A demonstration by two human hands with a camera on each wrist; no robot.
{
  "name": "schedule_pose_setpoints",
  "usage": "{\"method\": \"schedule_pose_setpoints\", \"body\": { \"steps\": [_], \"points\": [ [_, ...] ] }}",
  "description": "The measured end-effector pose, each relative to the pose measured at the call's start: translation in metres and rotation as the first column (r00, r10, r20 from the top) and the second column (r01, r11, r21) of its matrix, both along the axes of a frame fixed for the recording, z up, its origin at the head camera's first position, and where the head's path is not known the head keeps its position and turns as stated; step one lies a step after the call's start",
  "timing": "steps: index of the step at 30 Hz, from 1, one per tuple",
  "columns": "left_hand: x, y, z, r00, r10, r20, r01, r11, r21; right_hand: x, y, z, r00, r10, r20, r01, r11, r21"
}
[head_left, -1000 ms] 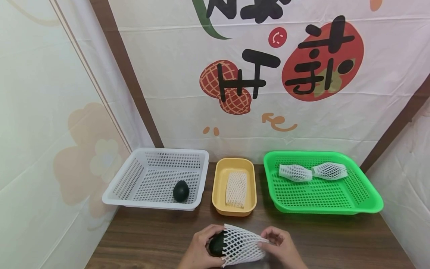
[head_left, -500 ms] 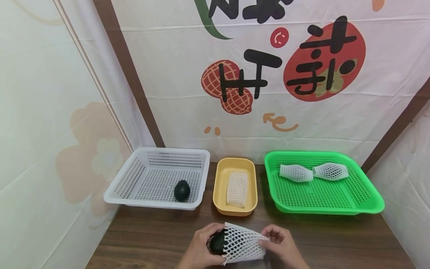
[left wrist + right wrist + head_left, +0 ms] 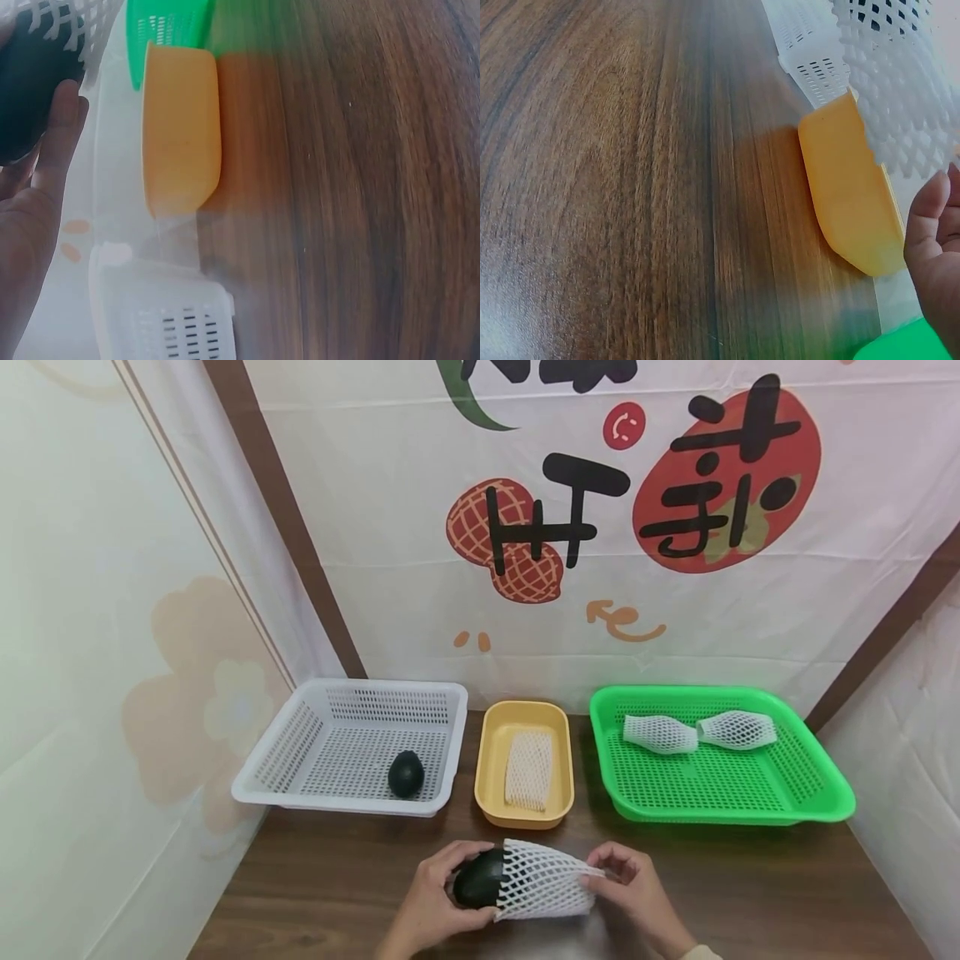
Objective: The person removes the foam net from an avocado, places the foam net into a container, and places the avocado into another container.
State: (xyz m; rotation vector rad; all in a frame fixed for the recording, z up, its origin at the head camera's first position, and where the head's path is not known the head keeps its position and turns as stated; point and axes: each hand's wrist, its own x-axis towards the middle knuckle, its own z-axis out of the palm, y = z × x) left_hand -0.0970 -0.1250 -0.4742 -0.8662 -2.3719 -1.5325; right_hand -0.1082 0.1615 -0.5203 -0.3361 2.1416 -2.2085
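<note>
In the head view my left hand (image 3: 433, 897) grips a dark green avocado (image 3: 478, 878), thumb and fingers at its sides. The avocado's right part is inside a white foam net sleeve (image 3: 543, 881); its left part sticks out. My right hand (image 3: 633, 889) pinches the sleeve's narrow right end. The left wrist view shows the avocado (image 3: 34, 90) against my left fingers, with the net's edge over it. In the right wrist view the net (image 3: 896, 90) hangs above my right thumb; the pinch itself is partly cut off by the frame edge.
A white basket (image 3: 345, 806) at left holds one avocado (image 3: 406, 774). The yellow tray (image 3: 525, 821) in the middle holds flat foam nets (image 3: 528, 770). At right, a green basket (image 3: 720, 814) holds two net-wrapped items (image 3: 660, 734). A printed cloth wall stands behind.
More of the avocado shows at the net's left end, and my left hand has shifted slightly left. Both hands sit a little higher in view; the head view has tilted slightly down.
</note>
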Motion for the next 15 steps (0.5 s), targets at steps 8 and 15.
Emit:
{"method": "schedule_pose_setpoints", "body": {
  "steps": [8,15],
  "points": [
    [-0.002,-0.012,0.002,0.997,0.073,0.002,-0.073,0.997,0.003,-0.004,0.003,0.002,0.998,-0.003,-0.070,0.001,1.000,-0.024],
    [-0.002,-0.018,0.005,0.991,0.123,0.058,-0.123,0.992,0.002,-0.007,0.001,0.003,0.992,-0.103,-0.070,0.099,0.994,-0.051]
  ]
}}
